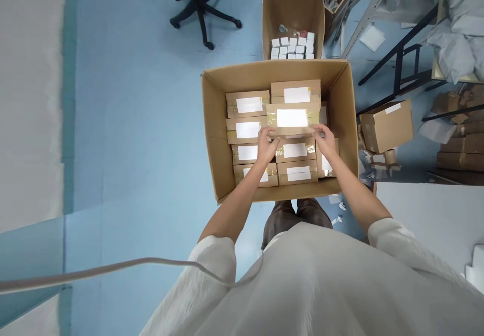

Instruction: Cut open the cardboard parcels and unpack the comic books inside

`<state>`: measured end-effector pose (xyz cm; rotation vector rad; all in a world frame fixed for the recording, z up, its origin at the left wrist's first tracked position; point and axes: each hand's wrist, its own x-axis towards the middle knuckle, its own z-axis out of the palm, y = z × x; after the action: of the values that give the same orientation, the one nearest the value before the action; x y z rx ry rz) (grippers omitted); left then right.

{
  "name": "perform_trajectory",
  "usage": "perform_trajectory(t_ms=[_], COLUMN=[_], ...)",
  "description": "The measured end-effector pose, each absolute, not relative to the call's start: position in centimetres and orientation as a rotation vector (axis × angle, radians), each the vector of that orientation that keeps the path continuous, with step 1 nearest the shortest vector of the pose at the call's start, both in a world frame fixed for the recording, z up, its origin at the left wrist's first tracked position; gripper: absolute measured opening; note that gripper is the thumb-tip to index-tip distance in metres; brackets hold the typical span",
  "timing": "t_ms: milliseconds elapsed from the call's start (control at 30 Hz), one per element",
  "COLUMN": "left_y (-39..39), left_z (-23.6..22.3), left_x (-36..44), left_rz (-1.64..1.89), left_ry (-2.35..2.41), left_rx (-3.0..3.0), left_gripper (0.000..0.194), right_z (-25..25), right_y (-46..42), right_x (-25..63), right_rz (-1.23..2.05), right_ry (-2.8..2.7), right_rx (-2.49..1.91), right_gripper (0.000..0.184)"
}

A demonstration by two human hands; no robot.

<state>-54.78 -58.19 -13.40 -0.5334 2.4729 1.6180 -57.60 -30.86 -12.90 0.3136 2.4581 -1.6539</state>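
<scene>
A large open cardboard carton (215, 124) stands on the blue floor in front of me, filled with several small brown parcels bearing white labels. My left hand (267, 145) and my right hand (325, 140) grip the two near corners of one labelled parcel (292, 118), held slightly above the packed rows. Both hands have fingers curled round its edge. Under it lie other parcels (247, 105) in neat rows.
A smaller open carton (293, 8) with several small white boxes stands behind the large one. An office chair base (202, 13) is at the upper left. Loose cartons (387, 124), metal rack legs and grey wrapping crowd the right. A white cable (113, 268) crosses the lower left.
</scene>
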Motion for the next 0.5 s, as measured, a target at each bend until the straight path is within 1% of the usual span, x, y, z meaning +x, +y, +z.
perform_trajectory(t_ms=[100, 267, 500], left_y=[-58.4, -58.4, -57.5], left_z=[-11.1, -7.5, -3.4], left_x=[-54.6, -54.2, -54.2], left_rz=[1.604, 1.678, 1.67], left_ry=[2.529, 2.494, 2.518], left_rx=[-0.517, -0.516, -0.225], left_gripper=[0.038, 0.039, 0.038], right_z=[-10.8, -6.9, -1.8], right_y=[-30.7, -30.5, -29.1], right_x=[-57.6, -56.7, -53.7], right_rz=[-1.684, -1.685, -1.783], right_ry=[2.502, 2.543, 2.701], right_rx=[0.266, 0.277, 0.424], right_gripper=[0.036, 0.037, 0.034])
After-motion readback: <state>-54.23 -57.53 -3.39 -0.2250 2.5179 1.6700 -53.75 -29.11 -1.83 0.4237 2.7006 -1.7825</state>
